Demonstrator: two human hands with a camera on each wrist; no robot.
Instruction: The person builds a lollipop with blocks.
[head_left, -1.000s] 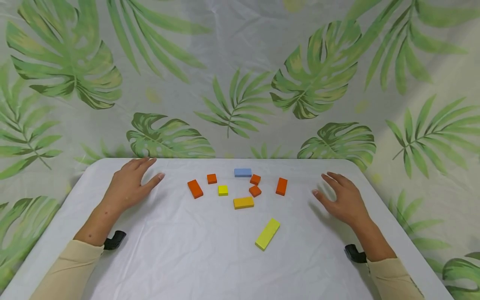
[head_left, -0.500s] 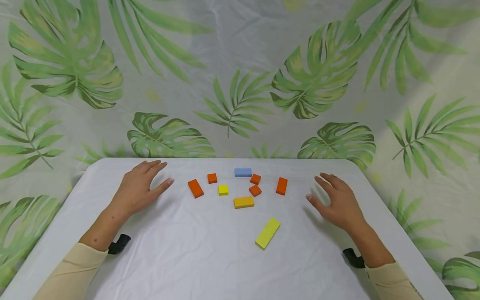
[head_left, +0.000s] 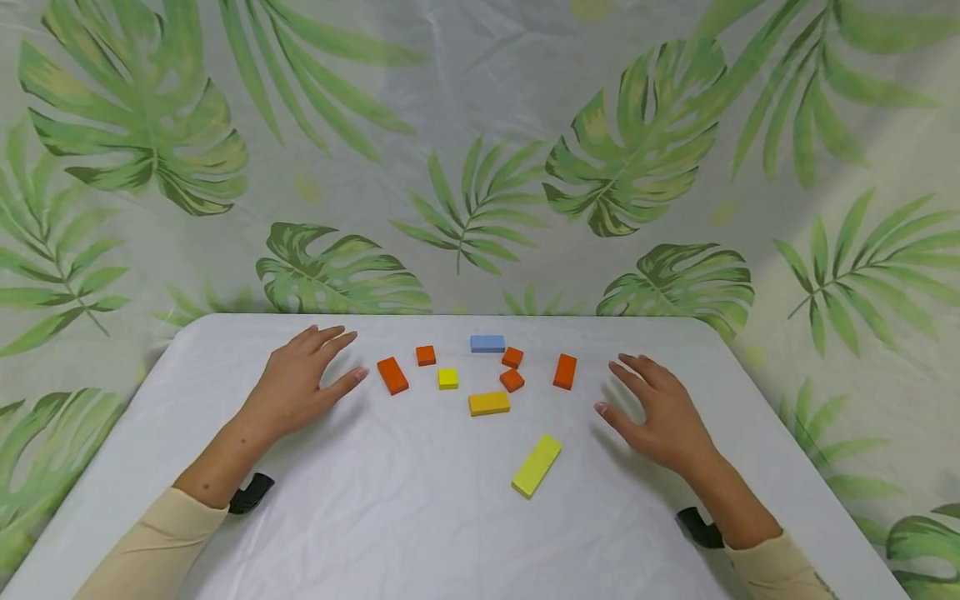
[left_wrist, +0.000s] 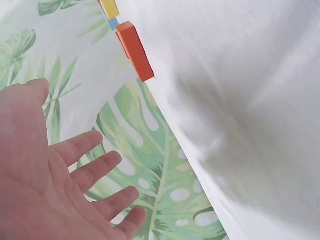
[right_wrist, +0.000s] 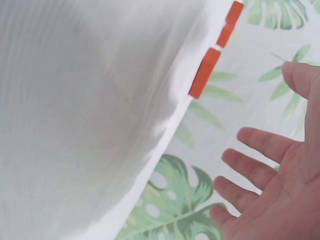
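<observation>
Blocks (head_left: 489, 404) lie scattered on the counter (head_left: 405, 512) between our left hand (head_left: 298, 385) and right hand (head_left: 663, 423), fingers released, apparently hovering. We judge this the reach; next calls for pinching one.

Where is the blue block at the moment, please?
In the head view, the blue block lies near the middle of the far edge of the table, with a small orange block by its near right corner.

The left hand (left_wrist: 45, 175) shows its palm, fingers spread, apart from an orange block (left_wrist: 136, 52) on a white cloth (left_wrist: 250, 100). Near that block are parts of a yellow block (left_wrist: 109, 7) and a blue block (left_wrist: 113, 23). Behind hangs a leaf-patterned curtain (left_wrist: 167, 180).
</observation>
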